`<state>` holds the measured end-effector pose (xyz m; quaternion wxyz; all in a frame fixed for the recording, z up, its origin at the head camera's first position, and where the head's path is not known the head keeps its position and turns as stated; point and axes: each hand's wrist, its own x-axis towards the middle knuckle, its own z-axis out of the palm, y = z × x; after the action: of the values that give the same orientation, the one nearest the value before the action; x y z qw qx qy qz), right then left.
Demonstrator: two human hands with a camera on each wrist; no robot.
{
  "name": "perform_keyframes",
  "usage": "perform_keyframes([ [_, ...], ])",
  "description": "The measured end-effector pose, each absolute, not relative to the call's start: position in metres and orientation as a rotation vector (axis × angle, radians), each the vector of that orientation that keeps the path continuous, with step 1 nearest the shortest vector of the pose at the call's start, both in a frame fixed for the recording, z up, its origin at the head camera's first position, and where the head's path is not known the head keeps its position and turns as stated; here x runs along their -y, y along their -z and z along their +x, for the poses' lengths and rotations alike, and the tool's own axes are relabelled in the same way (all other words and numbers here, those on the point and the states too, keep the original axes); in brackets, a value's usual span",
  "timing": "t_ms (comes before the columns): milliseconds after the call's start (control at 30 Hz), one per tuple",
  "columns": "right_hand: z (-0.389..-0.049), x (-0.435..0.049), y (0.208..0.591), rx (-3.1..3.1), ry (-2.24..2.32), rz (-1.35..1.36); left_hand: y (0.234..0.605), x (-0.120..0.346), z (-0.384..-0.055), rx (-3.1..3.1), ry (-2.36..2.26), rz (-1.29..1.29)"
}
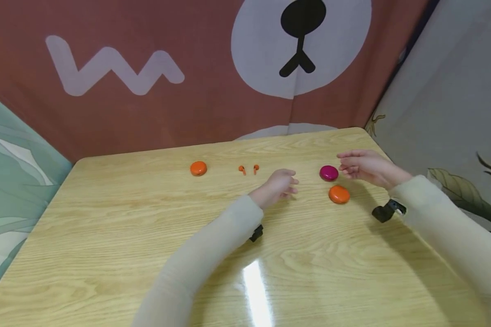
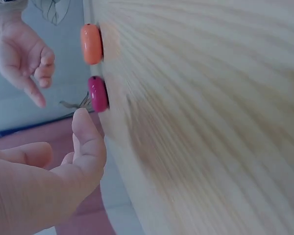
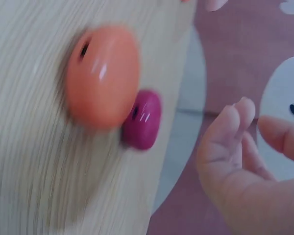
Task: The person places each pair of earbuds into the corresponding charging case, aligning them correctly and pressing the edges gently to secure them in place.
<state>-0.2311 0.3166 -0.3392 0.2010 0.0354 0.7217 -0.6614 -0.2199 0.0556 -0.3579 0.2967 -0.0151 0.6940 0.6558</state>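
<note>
My right hand [image 1: 364, 165] hovers just right of a magenta round earbud case [image 1: 328, 173], its fingers loosely bent and holding nothing. In front of that case lies a glossy orange earbud case [image 1: 339, 194]; a small dark port shows on the side of this orange case [image 3: 103, 78] in the right wrist view. Left of both cases my left hand [image 1: 276, 186] reaches over the table with relaxed fingers around bare air. Two orange earbuds [image 1: 255, 169] lie side by side beyond the left hand. Farther left sits another orange round case [image 1: 198, 168], closed.
The wooden table [image 1: 127, 227] ends at a back edge against a reddish-brown curtain [image 1: 155, 118] with a bear print. A grey patterned curtain [image 1: 446, 122] hangs at the right side, and a green one [image 1: 12, 181] at the left.
</note>
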Motion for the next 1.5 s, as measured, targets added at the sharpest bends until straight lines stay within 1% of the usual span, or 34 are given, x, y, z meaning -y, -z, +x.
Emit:
perform_keyframes([
  [233,-0.212,-0.296,0.33,-1.93,1.992,0.099,0.353,-0.022,-0.214,-1.881,-1.763,-0.047],
  [467,-0.204,-0.277,0.325,-1.911,2.066,0.082,0.343,0.005,-0.203,-1.954,-1.727,0.003],
  [700,-0.2,-0.261,0.321,-1.901,2.083,0.062,0.338,0.023,-0.195,-1.987,-1.748,0.036],
  [933,-0.197,-0.245,0.318,-1.866,2.115,0.08,0.337,0.038,-0.191,-2.01,-1.772,0.001],
  [1500,-0.2,-0.214,0.321,-1.839,2.127,0.067,0.333,0.073,-0.19,-2.045,-1.83,-0.064],
])
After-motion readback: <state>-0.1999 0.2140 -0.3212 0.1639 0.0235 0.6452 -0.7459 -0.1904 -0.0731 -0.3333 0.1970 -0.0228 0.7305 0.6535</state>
